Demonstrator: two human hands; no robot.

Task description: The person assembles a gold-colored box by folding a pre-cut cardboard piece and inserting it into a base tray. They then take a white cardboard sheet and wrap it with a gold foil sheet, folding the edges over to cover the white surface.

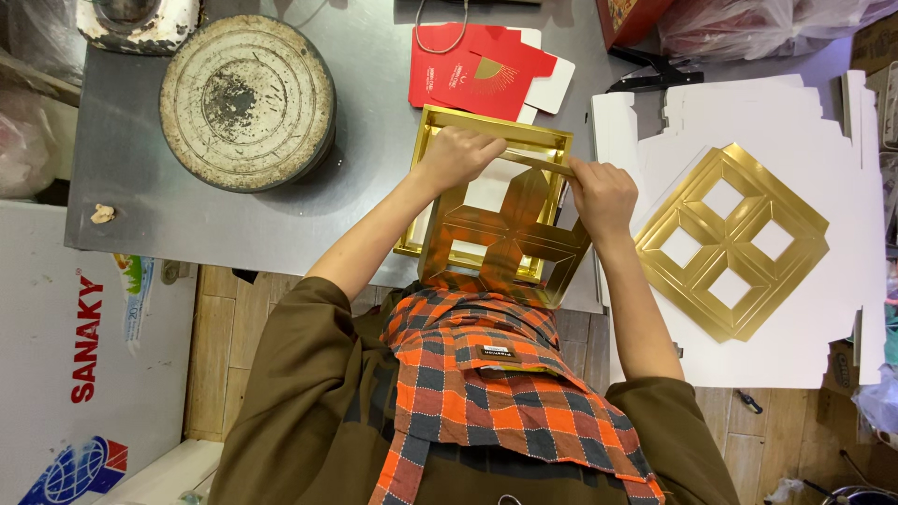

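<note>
Gold card insert [510, 234] sits over the gold tray [428, 140] at table [374, 112] centre. Left hand [458, 154] and right hand [603, 192] both pinch its 12 o'clock edge. Likely light, thin, creases easily, so hold by edges, not ribs. Spare insert [730, 238] at 3 o'clock.

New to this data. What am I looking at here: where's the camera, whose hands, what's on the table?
One picture, from a camera worn on a person's head, looking straight down; the checked apron and brown sleeves at the bottom are the wearer's own. No machine: two bare hands do the work. The left hand and right hand each pinch one edge of a gold card insert with cut-out windows, holding it over a gold tray on the grey metal table. To the right lies a second gold insert on flat white card sheets. Behind the tray is a flattened red box; to the left, a round worn metal tin.
</note>
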